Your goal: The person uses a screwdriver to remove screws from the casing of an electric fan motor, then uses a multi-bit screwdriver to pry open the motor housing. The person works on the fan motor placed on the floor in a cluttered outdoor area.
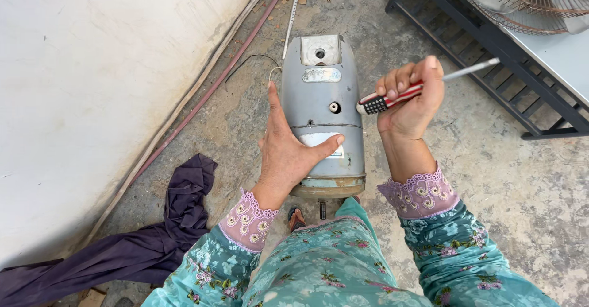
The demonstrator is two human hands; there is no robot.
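Observation:
A grey metal motor housing (pixel 320 92) stands on the concrete floor in front of my knees, with a square plate and a hole at its far end. My left hand (pixel 287 148) rests flat on its near left side, thumb across a white label. My right hand (pixel 410 98) is fisted around a screwdriver (pixel 392 98) with a red, white and black handle. The screwdriver's metal shaft points up and to the right, away from the housing, and its handle end is close to the housing's right side.
A white wall (pixel 92 86) runs along the left with a reddish cable (pixel 202 98) at its foot. A dark purple cloth (pixel 165 233) lies at lower left. A dark metal frame (pixel 491 43) bearing a fan grille (pixel 534 0) stands at upper right.

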